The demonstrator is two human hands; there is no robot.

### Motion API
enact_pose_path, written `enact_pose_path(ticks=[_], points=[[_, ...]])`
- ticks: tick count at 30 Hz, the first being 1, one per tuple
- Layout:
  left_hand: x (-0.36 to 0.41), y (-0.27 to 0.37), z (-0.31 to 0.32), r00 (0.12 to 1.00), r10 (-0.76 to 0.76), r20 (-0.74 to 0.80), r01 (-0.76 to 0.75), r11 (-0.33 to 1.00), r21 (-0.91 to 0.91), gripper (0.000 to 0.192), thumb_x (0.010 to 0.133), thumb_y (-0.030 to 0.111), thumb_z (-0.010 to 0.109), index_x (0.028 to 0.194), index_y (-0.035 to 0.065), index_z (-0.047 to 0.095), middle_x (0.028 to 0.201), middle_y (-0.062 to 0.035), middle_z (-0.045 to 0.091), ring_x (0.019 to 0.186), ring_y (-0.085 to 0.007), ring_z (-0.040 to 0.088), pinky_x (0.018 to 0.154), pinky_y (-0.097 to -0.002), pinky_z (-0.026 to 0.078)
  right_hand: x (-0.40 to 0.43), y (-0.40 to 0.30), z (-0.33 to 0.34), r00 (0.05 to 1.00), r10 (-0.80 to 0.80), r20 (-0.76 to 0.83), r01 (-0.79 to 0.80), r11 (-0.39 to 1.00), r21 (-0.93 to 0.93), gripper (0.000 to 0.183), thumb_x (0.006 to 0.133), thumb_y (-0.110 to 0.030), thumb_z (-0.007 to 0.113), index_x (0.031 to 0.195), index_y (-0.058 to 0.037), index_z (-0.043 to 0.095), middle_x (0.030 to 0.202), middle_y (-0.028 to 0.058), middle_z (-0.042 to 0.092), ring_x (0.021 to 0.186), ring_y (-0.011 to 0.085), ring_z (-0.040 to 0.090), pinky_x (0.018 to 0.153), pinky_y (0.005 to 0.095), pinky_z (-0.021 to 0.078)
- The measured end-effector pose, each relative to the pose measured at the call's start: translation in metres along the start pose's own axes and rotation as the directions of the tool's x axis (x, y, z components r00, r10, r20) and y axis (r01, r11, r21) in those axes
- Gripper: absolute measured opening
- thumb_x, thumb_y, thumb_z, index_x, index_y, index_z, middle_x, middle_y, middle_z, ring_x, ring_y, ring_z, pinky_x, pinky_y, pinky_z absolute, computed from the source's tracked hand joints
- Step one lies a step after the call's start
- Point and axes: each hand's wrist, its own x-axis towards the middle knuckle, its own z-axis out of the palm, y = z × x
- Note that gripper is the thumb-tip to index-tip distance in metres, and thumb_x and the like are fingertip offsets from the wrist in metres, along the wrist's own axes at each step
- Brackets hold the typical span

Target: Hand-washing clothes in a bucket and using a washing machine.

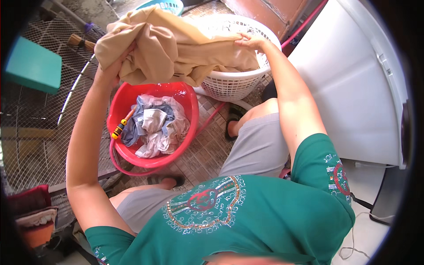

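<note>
A tan cloth (149, 49), bunched at its left end, stretches between my two hands. My left hand (116, 68) grips the bunched end, and folds of fabric hide most of its fingers. At the other end, my right hand (252, 41) pinches the cloth's upper edge over a white plastic laundry basket (228, 84). Part of the cloth droops into the basket's mouth. Below the bunched end stands a red plastic basin (193, 132) holding a heap of wet-looking white and blue-grey laundry (155, 121).
A pink hose (114, 159) with a yellow-and-black connector (119, 129) curves around the basin. Wire mesh (43, 112) runs along the left, near a teal box (34, 64) and a broom (94, 31). A large white appliance (344, 82) borders the right. Patterned tiles (198, 155) cover the floor.
</note>
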Motion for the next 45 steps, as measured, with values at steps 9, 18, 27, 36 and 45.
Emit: enact_pose_path(ticks=[9, 18, 27, 36, 45], points=[[0.018, -0.073, 0.002, 0.999, 0.007, -0.034, -0.002, 0.987, 0.158, 0.024, 0.085, 0.014, 0.064, 0.108, 0.0065, 0.061, 0.097, 0.0000, 0.058, 0.088, -0.0076, 0.055, 0.075, -0.0225, 0.047, 0.004, 0.068, 0.021, 0.926, 0.244, 0.287, 0.126, 0.518, -0.846, 0.027, 0.067, -0.018, 0.078, 0.091, -0.0085, 0.069, 0.085, 0.0084, 0.069, 0.076, 0.0195, 0.067, 0.061, 0.0374, 0.0532], [0.032, -0.093, 0.008, 0.995, -0.067, 0.080, 0.043, 0.963, 0.267, 0.022, 0.090, 0.015, 0.056, 0.107, 0.0035, 0.063, 0.099, -0.0020, 0.060, 0.088, -0.0077, 0.055, 0.073, -0.0196, 0.045, 0.032, 0.103, 0.057, 0.757, 0.501, 0.419, -0.031, 0.669, -0.743, 0.033, 0.069, -0.014, 0.078, 0.099, -0.0054, 0.066, 0.088, 0.0112, 0.069, 0.079, 0.0241, 0.067, 0.066, 0.0392, 0.0544], [0.040, -0.134, 0.003, 0.978, 0.109, 0.181, -0.186, 0.849, 0.495, 0.021, 0.088, 0.009, 0.055, 0.104, -0.0012, 0.064, 0.098, -0.0016, 0.062, 0.082, -0.0056, 0.056, 0.072, -0.0163, 0.044, 0.045, 0.151, 0.061, 0.524, 0.660, 0.538, -0.249, 0.723, -0.644, 0.039, 0.070, -0.010, 0.077, 0.106, -0.0022, 0.063, 0.091, 0.0140, 0.068, 0.082, 0.0287, 0.067, 0.072, 0.0411, 0.0556], [0.014, -0.158, -0.006, 0.992, 0.039, 0.123, -0.077, 0.945, 0.318, 0.050, 0.082, 0.008, 0.063, 0.128, 0.0083, 0.041, 0.115, -0.0090, 0.055, 0.101, -0.0142, 0.057, 0.087, -0.0289, 0.048, 0.051, 0.182, 0.074, 0.474, 0.397, 0.786, 0.038, 0.883, -0.469, 0.051, 0.064, -0.004, 0.079, 0.112, -0.0081, 0.061, 0.084, 0.0155, 0.066, 0.066, 0.0215, 0.067, 0.055, 0.0352, 0.0555], [0.000, -0.158, 0.026, 0.926, -0.346, 0.154, 0.378, 0.832, -0.406, 0.040, 0.097, 0.036, 0.038, 0.123, 0.0061, 0.045, 0.110, -0.0108, 0.057, 0.093, -0.0167, 0.061, 0.082, -0.0278, 0.052, 0.040, 0.179, 0.084, 0.621, 0.209, 0.756, 0.559, 0.558, -0.614, 0.050, 0.069, -0.006, 0.076, 0.116, -0.0069, 0.058, 0.086, 0.0161, 0.066, 0.063, 0.0216, 0.066, 0.056, 0.0335, 0.0556]])
